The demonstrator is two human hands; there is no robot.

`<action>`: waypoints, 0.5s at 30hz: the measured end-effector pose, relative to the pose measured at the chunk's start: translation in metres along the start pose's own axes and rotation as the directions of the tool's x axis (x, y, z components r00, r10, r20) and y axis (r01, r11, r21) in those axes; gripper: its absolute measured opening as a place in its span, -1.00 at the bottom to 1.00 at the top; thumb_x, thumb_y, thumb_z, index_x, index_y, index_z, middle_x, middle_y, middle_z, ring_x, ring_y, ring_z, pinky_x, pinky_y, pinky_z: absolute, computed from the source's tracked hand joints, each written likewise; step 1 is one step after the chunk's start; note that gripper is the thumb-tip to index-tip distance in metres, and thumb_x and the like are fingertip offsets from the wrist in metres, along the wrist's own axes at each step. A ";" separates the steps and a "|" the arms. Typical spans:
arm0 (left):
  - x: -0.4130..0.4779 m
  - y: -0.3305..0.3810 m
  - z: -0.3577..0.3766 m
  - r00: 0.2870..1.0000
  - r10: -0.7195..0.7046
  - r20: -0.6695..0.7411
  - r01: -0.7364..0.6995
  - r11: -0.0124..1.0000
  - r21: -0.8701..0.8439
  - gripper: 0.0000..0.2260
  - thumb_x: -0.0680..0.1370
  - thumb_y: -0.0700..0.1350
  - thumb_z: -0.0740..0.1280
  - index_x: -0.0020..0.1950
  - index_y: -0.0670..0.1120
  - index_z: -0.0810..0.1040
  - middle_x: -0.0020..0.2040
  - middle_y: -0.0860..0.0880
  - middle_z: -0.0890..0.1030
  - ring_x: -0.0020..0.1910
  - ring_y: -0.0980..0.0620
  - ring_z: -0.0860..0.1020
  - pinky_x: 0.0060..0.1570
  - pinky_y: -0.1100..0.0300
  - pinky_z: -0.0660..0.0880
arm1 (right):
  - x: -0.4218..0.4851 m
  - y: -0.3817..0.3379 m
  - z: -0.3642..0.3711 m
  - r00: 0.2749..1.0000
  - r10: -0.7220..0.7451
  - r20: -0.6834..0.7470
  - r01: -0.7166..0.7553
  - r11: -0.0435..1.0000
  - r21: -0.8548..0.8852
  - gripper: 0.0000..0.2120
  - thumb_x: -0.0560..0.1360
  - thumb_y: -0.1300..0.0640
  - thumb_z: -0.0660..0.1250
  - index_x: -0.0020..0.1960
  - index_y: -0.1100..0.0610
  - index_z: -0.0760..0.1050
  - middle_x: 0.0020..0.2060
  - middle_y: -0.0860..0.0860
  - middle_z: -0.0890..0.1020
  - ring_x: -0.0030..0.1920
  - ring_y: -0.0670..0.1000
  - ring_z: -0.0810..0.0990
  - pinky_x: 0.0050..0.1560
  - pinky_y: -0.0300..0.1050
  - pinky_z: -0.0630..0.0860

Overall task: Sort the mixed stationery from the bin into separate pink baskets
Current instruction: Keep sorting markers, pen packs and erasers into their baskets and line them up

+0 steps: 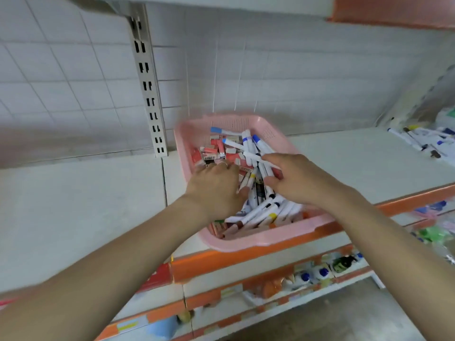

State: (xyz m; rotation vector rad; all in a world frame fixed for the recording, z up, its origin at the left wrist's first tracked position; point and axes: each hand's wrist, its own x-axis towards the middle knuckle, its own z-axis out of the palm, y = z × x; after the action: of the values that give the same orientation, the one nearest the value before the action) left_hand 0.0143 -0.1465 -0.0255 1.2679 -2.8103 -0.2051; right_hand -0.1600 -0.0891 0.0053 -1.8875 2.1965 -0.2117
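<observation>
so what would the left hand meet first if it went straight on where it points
Probably the small red-and-white boxes in the pink basket; the left hand seems nearly on them, depth unclear.

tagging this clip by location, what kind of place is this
Probably a stationery shop aisle: orange-edged shelves on a slotted upright, bottles stocked lower down, and loose markers lying right of the pink basket.

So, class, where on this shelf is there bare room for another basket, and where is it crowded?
Bare shelf left of the pink basket, below the slotted upright; another patch between the basket and the loose markers at right. Crowded: inside the basket.
</observation>
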 end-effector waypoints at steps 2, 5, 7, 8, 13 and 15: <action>0.014 0.003 0.004 0.996 -0.075 0.055 0.076 0.997 -0.024 -0.65 0.62 0.11 0.20 0.25 -0.11 0.44 0.18 -0.11 0.52 0.24 -0.15 0.49 0.22 -0.03 0.40 | 0.020 0.006 0.003 0.998 -0.054 0.011 0.055 0.997 -0.051 -0.54 0.57 0.02 0.32 0.46 -0.04 0.38 0.13 0.04 0.61 -0.11 -0.01 0.49 -0.06 -0.12 0.41; 0.037 0.002 0.008 0.983 -0.148 0.112 0.153 0.987 -0.041 -0.60 0.59 0.11 0.24 0.36 -0.07 0.39 0.30 -0.11 0.47 0.33 -0.17 0.43 0.26 -0.09 0.42 | 0.046 0.007 0.007 0.992 -0.124 0.033 0.128 0.967 -0.220 -0.53 0.54 0.04 0.35 0.43 -0.04 0.39 0.21 0.00 0.57 0.11 0.05 0.53 0.10 -0.03 0.46; 0.053 -0.001 0.009 0.975 -0.162 0.152 0.165 0.986 -0.009 -0.50 0.59 0.15 0.24 0.47 -0.04 0.32 0.40 -0.11 0.41 0.42 -0.19 0.36 0.29 -0.15 0.40 | 0.059 0.009 0.011 0.993 -0.086 0.082 0.104 0.965 -0.242 -0.53 0.52 0.05 0.36 0.41 -0.01 0.38 0.13 0.02 0.58 0.06 0.07 0.52 0.00 -0.04 0.46; 0.061 -0.002 0.009 0.974 -0.152 0.170 0.153 0.988 0.006 -0.45 0.59 0.18 0.24 0.50 -0.05 0.28 0.44 -0.11 0.37 0.45 -0.21 0.32 0.31 -0.16 0.38 | 0.065 0.011 0.013 0.994 -0.076 0.085 0.096 0.961 -0.261 -0.53 0.51 0.06 0.36 0.39 0.01 0.37 0.07 0.03 0.58 0.02 0.07 0.49 -0.07 -0.06 0.42; 0.086 -0.006 0.020 0.987 -0.030 0.157 0.031 0.999 -0.007 -0.45 0.60 0.19 0.23 0.50 -0.03 0.24 0.39 -0.14 0.37 0.39 -0.24 0.33 0.27 -0.19 0.41 | 0.077 0.023 0.025 0.993 -0.101 -0.054 0.086 0.970 -0.226 -0.53 0.46 0.10 0.39 0.34 0.12 0.41 0.07 0.11 0.58 0.03 0.15 0.55 -0.04 -0.04 0.51; 0.088 -0.005 0.024 0.989 -0.052 0.141 0.052 0.999 0.005 -0.52 0.61 0.16 0.24 0.43 -0.05 0.29 0.32 -0.16 0.41 0.33 -0.23 0.39 0.21 -0.16 0.45 | 0.073 0.020 0.028 0.994 -0.095 -0.049 0.083 0.973 -0.213 -0.52 0.48 0.15 0.34 0.38 0.12 0.38 0.11 0.14 0.55 0.06 0.18 0.55 -0.03 -0.02 0.52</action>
State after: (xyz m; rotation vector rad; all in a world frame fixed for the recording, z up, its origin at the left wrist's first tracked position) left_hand -0.0430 -0.2136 -0.0502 1.3809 -2.8958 -0.3079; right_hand -0.1817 -0.1568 -0.0335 -2.1199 2.2524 -0.0506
